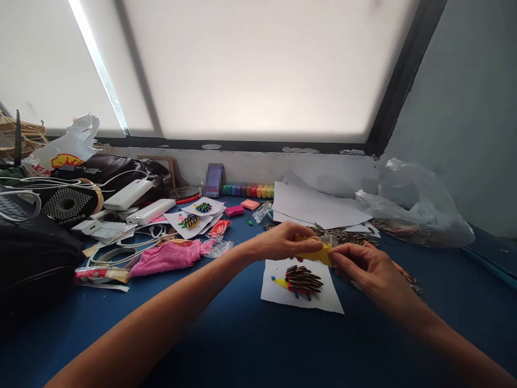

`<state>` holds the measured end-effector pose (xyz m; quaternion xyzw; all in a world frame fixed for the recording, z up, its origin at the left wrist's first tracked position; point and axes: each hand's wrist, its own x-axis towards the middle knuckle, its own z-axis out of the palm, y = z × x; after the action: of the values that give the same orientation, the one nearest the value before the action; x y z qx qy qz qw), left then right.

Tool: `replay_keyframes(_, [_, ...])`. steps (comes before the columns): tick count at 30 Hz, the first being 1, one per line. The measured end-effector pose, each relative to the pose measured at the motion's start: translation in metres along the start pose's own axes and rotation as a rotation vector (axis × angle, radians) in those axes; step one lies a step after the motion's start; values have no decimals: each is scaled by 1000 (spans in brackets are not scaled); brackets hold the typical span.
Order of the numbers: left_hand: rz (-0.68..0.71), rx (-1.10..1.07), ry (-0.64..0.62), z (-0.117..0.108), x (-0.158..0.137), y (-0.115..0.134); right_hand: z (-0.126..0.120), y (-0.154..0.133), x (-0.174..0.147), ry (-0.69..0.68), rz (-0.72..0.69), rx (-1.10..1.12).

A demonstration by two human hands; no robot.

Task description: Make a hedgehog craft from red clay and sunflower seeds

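Observation:
Between my two hands is a small clear packet of yellow modelling clay (319,252). My left hand (285,241) is closed on its left side, and the fingertips of my right hand (361,264) pinch its right end. Just below lies a white paper square (274,293) bearing a hedgehog figure (302,281). The hedgehog has a yellow clay face with a blue nose, a red belly, blue feet and dark striped seeds as spines. Behind my hands, loose sunflower seeds (347,235) are spread on the blue table, partly hidden by my fingers.
Two more decorated paper pieces (189,221) lie left of centre, near pink and red clay packets (219,229). A row of coloured clay (248,191) lines the wall. White sheets (319,205) and a plastic bag (424,215) are at right; cables, power banks (151,211) and a pink cloth (167,262) crowd the left.

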<state>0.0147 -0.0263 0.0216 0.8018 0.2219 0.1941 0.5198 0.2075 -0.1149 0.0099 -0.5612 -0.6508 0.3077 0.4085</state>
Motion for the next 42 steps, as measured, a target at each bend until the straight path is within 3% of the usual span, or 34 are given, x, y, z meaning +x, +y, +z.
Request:
replay_keyframes(4, [-29, -67, 86, 4, 1, 2, 0, -6, -1, 26, -16, -20])
replay_keyframes(12, [-57, -110, 103, 6, 2, 0, 0, -7, -2, 9, 60, 14])
replay_keyframes(19, [-10, -107, 61, 8, 3, -8, 1, -7, -3, 15, 72, 24])
replay_keyframes(24, [-14, -126, 108, 9, 6, -10, 1, -9, -3, 16, 88, 2])
replay_keyframes(32, [-21, 26, 98, 5, 15, -1, 0, -15, -1, 63, 95, 31])
replay_keyframes(42, [-10, -133, 49, 2, 10, -8, -2, -6, 0, -17, 114, 86])
